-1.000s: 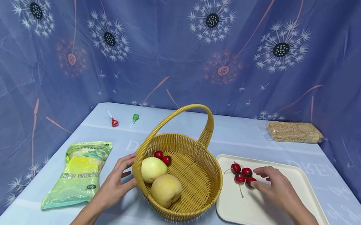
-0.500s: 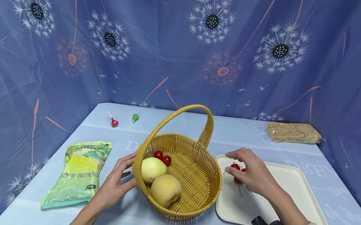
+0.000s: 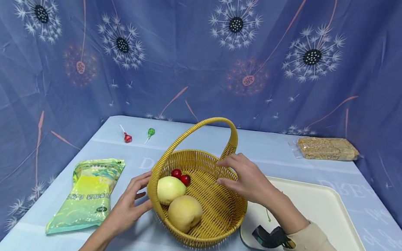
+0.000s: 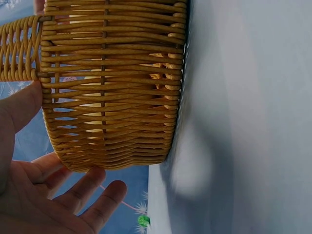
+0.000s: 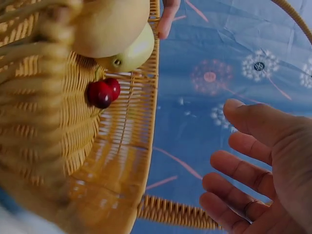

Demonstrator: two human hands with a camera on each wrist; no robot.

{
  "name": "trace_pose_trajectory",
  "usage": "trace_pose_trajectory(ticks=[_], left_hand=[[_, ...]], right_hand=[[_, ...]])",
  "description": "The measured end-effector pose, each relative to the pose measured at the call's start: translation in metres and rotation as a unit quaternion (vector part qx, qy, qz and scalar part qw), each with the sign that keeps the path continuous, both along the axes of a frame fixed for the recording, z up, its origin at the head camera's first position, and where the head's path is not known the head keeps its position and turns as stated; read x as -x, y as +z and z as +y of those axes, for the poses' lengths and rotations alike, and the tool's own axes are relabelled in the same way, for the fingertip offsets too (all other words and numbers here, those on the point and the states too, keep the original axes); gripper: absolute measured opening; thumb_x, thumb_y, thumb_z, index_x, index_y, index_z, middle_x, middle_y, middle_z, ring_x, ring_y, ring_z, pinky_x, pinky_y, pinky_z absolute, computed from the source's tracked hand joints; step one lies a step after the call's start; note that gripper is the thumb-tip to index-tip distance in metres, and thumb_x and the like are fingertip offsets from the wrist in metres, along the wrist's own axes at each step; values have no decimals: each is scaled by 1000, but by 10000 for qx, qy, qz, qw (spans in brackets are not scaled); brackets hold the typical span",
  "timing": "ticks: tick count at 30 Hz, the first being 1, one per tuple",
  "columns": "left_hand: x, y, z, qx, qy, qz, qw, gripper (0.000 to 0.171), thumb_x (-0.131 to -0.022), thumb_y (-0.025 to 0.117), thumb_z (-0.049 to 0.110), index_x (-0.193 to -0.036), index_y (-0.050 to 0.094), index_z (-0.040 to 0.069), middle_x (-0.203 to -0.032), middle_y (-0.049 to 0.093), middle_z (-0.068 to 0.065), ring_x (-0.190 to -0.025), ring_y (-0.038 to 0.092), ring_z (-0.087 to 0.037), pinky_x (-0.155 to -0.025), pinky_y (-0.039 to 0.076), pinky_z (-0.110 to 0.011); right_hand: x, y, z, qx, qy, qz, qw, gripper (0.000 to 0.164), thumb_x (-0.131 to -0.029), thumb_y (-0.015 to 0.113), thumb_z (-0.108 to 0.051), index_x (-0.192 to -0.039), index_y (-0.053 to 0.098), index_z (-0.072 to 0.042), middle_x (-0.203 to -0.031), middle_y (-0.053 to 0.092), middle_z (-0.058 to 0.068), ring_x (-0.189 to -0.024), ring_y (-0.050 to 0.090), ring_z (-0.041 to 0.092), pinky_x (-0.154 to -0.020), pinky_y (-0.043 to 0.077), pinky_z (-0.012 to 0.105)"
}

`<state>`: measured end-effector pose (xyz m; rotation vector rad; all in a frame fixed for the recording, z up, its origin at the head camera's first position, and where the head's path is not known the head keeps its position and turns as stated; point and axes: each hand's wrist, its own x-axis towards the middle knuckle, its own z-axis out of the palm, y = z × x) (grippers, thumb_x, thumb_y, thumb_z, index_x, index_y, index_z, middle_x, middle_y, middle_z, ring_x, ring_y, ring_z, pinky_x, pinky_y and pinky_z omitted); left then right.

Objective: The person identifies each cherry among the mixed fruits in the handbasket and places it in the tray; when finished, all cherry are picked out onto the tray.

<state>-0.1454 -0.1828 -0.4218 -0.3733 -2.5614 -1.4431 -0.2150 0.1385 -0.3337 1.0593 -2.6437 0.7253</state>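
A yellow wicker basket (image 3: 218,216) with a tall handle holds two dark red cherries (image 3: 181,176), a pale yellow-green fruit (image 3: 170,190) and a larger peach-like fruit (image 3: 185,213). My left hand (image 3: 129,204) touches its left outer side, thumb near the handle's base in the left wrist view, other fingers loosely extended. Over the basket's right rim hovers my right hand (image 3: 245,180), thumb and fingers apart. In the right wrist view nothing shows between those fingers (image 5: 239,168). A cherry stem (image 3: 268,215) shows on the cream tray (image 3: 312,218); my right hand and forearm hide that corner.
A green and yellow snack bag (image 3: 89,195) lies left of the basket. Behind it are a red lollipop (image 3: 127,137) and a green lollipop (image 3: 151,131). A clear-wrapped grainy block (image 3: 327,148) sits at the back right. A blue dandelion-print curtain (image 3: 181,52) surrounds the table.
My right hand has moved left from above the cherries on the tray to over the basket's right rim. My left hand and the basket have stayed put.
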Motion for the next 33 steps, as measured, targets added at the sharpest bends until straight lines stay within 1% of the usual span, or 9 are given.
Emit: trace_pose_trajectory(ticks=[1,6,8,12,16,19,22,27,33], left_hand=[[0,0,0,-15,-7,-6,10000,57,-87,67,24,-139,43,15,-150,32,-5,-132,41,-31,-99,45,-51],[0,0,0,-156,-43,-28,9999,56,-87,67,23,-138,44,15,-149,33,-6,-134,37,-29,-101,43,-55],[0,0,0,-170,-35,-33,9998,56,-87,67,23,-138,44,16,-149,33,-5,-133,37,-28,-101,43,-56],[0,0,0,-119,-23,-10,9999,55,-87,67,24,-137,45,18,-149,33,-3,-133,36,-26,-101,43,-55],[0,0,1,-109,-33,-22,9999,54,-88,67,25,-137,45,19,-149,33,-3,-135,35,-24,-101,43,-55],[0,0,1,-112,-40,-23,9999,55,-88,67,25,-137,44,20,-149,33,-2,-133,36,-25,-101,43,-54],[0,0,1,-118,-34,-21,9999,55,-88,67,24,-137,44,19,-149,33,-3,-132,37,-25,-101,43,-54],[0,0,1,-108,-31,-23,9999,55,-87,67,24,-137,45,17,-149,33,-3,-134,36,-25,-101,43,-54],[0,0,1,-101,-11,-14,9999,55,-87,68,24,-137,45,17,-149,33,-3,-133,37,-25,-101,44,-54]], right_hand=[[2,1,-4,0,74,8,10000,35,-83,72,-29,-115,64,-16,-111,64,1,-106,57,19,-92,50,43],[10,3,-24,-58,317,-89,9994,34,-85,69,-28,-116,64,-15,-111,64,1,-108,57,18,-95,49,41],[13,3,-31,-97,361,-147,9992,34,-86,68,-28,-117,64,-14,-112,64,1,-109,57,18,-91,50,40],[20,3,-44,-205,439,-241,9985,37,-87,67,-31,-119,64,-14,-114,64,3,-109,56,19,-91,49,39],[25,0,-55,-252,539,-329,9977,37,-87,67,-32,-119,64,-13,-114,63,4,-107,54,19,-88,49,37],[28,-2,-61,-288,598,-410,9970,37,-87,67,-32,-119,64,-13,-113,63,4,-106,53,18,-87,49,36],[33,-7,-67,-399,610,-546,9958,37,-88,66,-32,-120,63,-14,-113,62,3,-106,52,18,-89,48,36],[42,-18,-73,-652,567,-822,9929,37,-89,65,-31,-122,61,-15,-118,61,0,-108,51,17,-91,47,36],[53,-33,-79,-894,668,-856,9901,37,-88,66,-28,-122,62,-14,-119,61,0,-113,52,20,-95,47,38]])
